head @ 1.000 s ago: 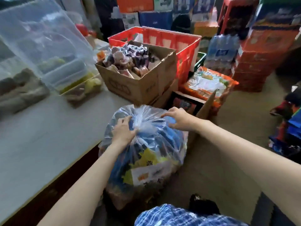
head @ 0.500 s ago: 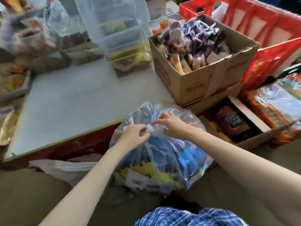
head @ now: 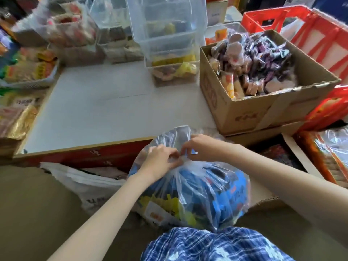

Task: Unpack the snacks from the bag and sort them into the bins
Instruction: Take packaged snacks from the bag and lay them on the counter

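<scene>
A person in blue plaid clothing (head: 216,245) crouches over a clear plastic bag (head: 197,194) stuffed with blue and yellow snack packets, which sits on the floor against the front edge of a low white table (head: 113,110). Both hands work at the bag's gathered neck: the left hand (head: 160,161) pinches the bunched plastic, and the right hand (head: 203,147) pinches the knot from the other side. A white sack (head: 84,183) lies to the left. Beyond, a cardboard box (head: 263,110) of wrapped sweets stands on the table's right, beside stacked clear bins (head: 169,44) and a red crate (head: 310,34) behind.
</scene>
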